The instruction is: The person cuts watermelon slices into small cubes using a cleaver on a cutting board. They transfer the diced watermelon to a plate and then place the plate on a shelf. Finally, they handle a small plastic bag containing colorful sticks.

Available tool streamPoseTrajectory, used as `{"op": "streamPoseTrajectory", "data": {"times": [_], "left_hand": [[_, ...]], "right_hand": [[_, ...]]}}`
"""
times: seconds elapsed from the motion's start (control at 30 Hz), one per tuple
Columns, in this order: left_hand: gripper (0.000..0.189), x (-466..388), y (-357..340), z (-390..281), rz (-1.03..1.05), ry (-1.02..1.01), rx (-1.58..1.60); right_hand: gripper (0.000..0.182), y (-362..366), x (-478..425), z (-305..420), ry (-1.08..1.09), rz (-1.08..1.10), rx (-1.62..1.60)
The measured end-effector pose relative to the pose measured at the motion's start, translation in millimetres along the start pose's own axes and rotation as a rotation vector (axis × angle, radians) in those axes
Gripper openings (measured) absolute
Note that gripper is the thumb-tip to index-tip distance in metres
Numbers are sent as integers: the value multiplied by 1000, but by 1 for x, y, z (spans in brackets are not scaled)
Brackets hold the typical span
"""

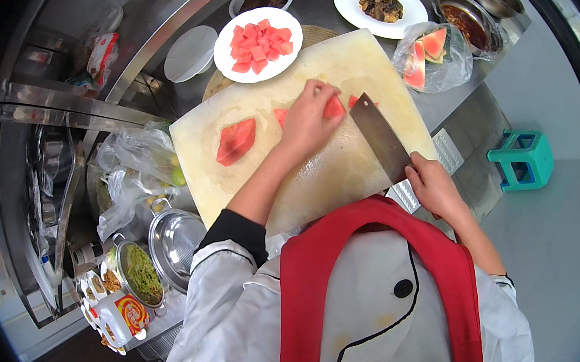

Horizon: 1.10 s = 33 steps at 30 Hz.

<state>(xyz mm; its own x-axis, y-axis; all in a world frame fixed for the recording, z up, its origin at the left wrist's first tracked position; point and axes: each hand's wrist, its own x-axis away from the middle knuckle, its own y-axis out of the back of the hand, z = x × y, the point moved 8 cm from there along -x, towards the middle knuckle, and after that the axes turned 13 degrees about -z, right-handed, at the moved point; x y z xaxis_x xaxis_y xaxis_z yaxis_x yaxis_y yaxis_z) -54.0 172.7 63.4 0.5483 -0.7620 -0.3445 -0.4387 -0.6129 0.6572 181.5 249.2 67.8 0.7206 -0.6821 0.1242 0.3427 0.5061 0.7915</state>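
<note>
My right hand [432,183] grips the handle of a Chinese cleaver [382,137], its blade angled over the right part of a worn cutting board [316,178]. Small red watermelon bits [354,101] lie beside the blade's far end. Left of the blade, my left hand [309,115] has its fingers curled against a piece of watermelon flesh [334,107]. Another red bit [280,117] shows from behind that hand. Farther left on the board rests a larger rindless watermelon chunk [235,141]. Watermelon cubes [261,45] fill a white plate [224,63] at the board's far edge.
A clear plastic bag [450,66] with watermelon rinds sits right of the board, near a bowl of red sauce [464,19]. Left stand plastic bags [133,155], a steel strainer [172,246] and a pan of shredded greens [142,273]. A green stool [523,159] is on the floor.
</note>
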Motion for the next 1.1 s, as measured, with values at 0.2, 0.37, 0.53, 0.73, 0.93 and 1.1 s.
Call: {"op": "streamPoseTrajectory", "data": {"times": [0.2, 0.37, 0.53, 0.73, 0.93, 1.1], "left_hand": [[48, 51, -16, -15, 102, -191, -125], [57, 69, -7, -16, 3, -125, -20], [52, 82, -1, -2, -95, -43, -30], [43, 84, 0, 8, -144, -17, -21], [38, 78, -1, 7, -175, -111, 17], [32, 77, -5, 2, -135, -101, -43]], "right_hand": [[17, 5, 1, 4, 87, -31, -10], [14, 23, 5, 25, 214, -118, 108], [12, 21, 9, 43, 386, -61, 225], [12, 16, 6, 57, 472, -7, 338], [13, -8, -6, 42, 435, 58, 350], [13, 10, -8, 37, 346, -51, 196]]}}
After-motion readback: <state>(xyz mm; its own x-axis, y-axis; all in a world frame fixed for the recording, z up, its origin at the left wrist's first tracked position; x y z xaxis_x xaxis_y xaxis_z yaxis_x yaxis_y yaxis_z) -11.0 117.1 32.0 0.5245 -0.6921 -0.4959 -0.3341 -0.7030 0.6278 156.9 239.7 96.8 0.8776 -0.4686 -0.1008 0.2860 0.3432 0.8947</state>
